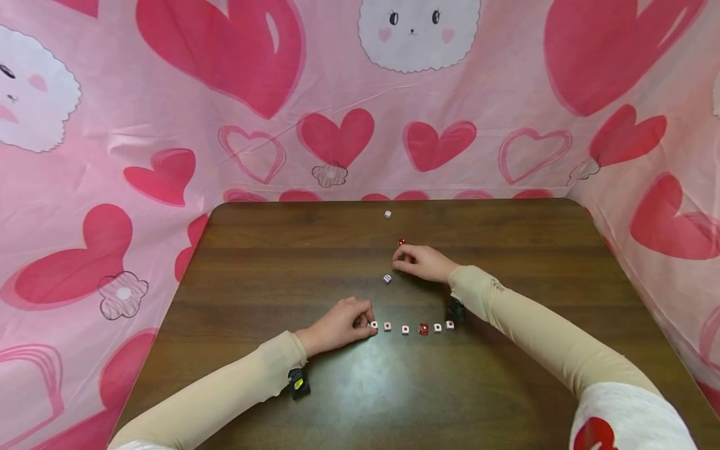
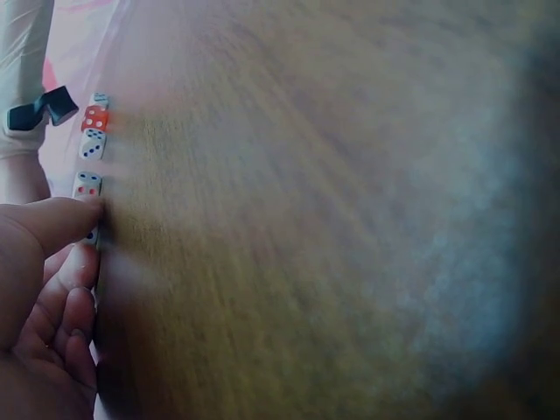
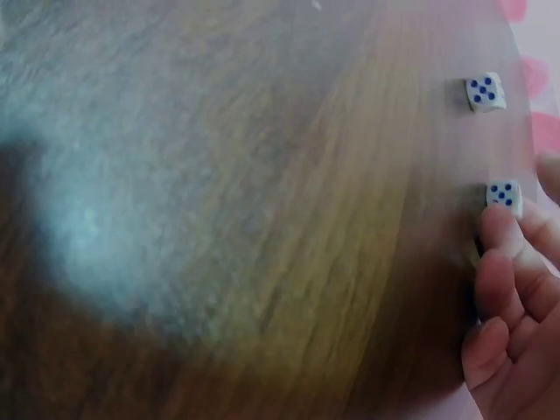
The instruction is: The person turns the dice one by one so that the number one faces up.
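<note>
In the head view, my left hand (image 1: 340,322) pinches a white die (image 1: 374,325) at the left end of a row of dice; its thumb and index finger partly hide it in the left wrist view. My right hand (image 1: 425,262) is farther back, fingers bent, at a white die (image 3: 504,198) with blue pips. That die is hidden by the fingers in the head view. A red die (image 1: 402,242) shows just beyond those fingers. Another white die (image 1: 387,279) lies on the table to the right hand's lower left, and one more (image 1: 387,214) lies farther back.
The row continues rightward with white dice (image 1: 405,330) and a red die (image 1: 424,329), red pips up on the white ones. They rest on a brown wooden table (image 1: 253,262). Pink heart-patterned cloth (image 1: 382,100) hangs behind and at both sides.
</note>
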Action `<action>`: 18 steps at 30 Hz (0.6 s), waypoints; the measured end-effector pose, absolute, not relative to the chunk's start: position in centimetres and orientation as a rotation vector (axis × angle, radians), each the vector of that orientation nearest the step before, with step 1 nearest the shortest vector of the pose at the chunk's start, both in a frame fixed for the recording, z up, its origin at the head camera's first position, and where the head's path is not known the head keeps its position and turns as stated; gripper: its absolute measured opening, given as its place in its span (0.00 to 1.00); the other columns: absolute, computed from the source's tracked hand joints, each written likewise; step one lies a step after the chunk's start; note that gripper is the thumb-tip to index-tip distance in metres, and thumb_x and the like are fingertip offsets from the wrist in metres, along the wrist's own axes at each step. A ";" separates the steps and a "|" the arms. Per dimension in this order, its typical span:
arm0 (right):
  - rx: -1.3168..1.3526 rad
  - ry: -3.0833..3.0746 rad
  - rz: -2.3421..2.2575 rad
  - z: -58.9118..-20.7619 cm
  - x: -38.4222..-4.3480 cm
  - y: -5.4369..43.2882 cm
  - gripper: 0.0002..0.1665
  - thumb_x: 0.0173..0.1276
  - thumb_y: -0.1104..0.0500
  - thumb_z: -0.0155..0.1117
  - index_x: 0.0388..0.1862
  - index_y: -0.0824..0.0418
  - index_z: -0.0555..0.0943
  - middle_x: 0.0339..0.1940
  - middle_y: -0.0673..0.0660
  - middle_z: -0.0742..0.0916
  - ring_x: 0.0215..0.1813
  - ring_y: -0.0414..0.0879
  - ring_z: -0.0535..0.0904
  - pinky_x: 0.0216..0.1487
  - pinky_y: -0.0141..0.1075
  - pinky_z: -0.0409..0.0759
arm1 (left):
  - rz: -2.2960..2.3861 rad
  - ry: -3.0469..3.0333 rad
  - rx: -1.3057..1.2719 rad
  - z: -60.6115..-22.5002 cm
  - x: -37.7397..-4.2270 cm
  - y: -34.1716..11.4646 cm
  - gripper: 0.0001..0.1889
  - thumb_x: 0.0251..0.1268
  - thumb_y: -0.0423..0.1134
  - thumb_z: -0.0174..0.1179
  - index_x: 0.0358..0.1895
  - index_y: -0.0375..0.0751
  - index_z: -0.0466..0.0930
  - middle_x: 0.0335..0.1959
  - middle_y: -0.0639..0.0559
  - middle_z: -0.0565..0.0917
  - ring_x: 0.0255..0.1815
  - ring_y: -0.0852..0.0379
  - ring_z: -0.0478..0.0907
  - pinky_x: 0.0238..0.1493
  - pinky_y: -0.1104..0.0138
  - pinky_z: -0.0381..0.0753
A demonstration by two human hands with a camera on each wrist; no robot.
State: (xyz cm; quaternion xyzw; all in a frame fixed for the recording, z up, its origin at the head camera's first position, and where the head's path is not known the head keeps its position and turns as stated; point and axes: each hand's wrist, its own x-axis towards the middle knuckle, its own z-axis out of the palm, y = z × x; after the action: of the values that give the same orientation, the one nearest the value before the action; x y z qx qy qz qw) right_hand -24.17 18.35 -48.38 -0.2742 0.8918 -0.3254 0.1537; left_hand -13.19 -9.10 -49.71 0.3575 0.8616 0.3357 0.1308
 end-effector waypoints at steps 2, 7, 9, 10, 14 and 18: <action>-0.773 2.545 -0.964 -48.4 -24.2 18.4 0.08 0.77 0.54 0.66 0.49 0.56 0.84 0.28 0.47 0.83 0.32 0.41 0.77 0.41 0.38 0.75 | 0.975 2.504 1.041 -49.7 -13.2 -9.1 0.09 0.68 0.43 0.71 0.36 0.51 0.78 0.25 0.67 0.75 0.33 0.66 0.68 0.47 0.65 0.69; -0.788 2.542 -0.961 -48.2 -24.2 18.5 0.10 0.73 0.56 0.70 0.49 0.57 0.83 0.27 0.48 0.82 0.31 0.41 0.76 0.41 0.38 0.75 | 0.974 2.513 1.042 -49.6 -13.1 -9.1 0.09 0.68 0.43 0.71 0.36 0.51 0.78 0.25 0.67 0.75 0.33 0.66 0.68 0.48 0.64 0.69; -0.794 2.547 -0.953 -48.2 -24.1 18.5 0.10 0.73 0.55 0.70 0.49 0.57 0.83 0.27 0.47 0.82 0.31 0.41 0.75 0.40 0.37 0.74 | 0.972 2.514 1.042 -49.6 -13.1 -9.1 0.09 0.68 0.43 0.71 0.36 0.51 0.78 0.25 0.67 0.75 0.33 0.66 0.68 0.48 0.64 0.69; -0.795 2.549 -0.952 -48.2 -24.1 18.5 0.10 0.74 0.55 0.70 0.48 0.56 0.83 0.27 0.47 0.82 0.30 0.41 0.76 0.40 0.37 0.74 | 0.971 2.516 1.042 -49.6 -13.1 -9.1 0.09 0.68 0.43 0.71 0.36 0.51 0.78 0.25 0.67 0.75 0.33 0.66 0.68 0.48 0.64 0.69; -0.786 2.550 -0.947 -48.3 -24.2 18.5 0.08 0.75 0.54 0.69 0.47 0.55 0.83 0.27 0.47 0.82 0.31 0.40 0.75 0.39 0.37 0.74 | 0.975 2.520 1.048 -49.7 -13.1 -9.1 0.09 0.67 0.43 0.72 0.36 0.50 0.79 0.25 0.67 0.75 0.33 0.66 0.68 0.47 0.65 0.69; -0.780 2.561 -0.909 -48.6 -24.2 18.5 0.11 0.72 0.53 0.72 0.48 0.54 0.83 0.27 0.45 0.82 0.30 0.39 0.75 0.38 0.36 0.74 | 0.984 2.519 1.056 -49.7 -13.0 -9.1 0.09 0.67 0.43 0.72 0.37 0.50 0.79 0.25 0.67 0.75 0.33 0.66 0.67 0.47 0.65 0.69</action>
State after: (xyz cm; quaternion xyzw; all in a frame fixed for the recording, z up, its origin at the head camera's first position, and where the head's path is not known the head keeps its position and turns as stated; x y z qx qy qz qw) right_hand -24.24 18.51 -48.55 -0.2724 0.8947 -0.3176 0.1565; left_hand -13.03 -9.10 -49.75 0.3611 0.8616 0.3364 0.1188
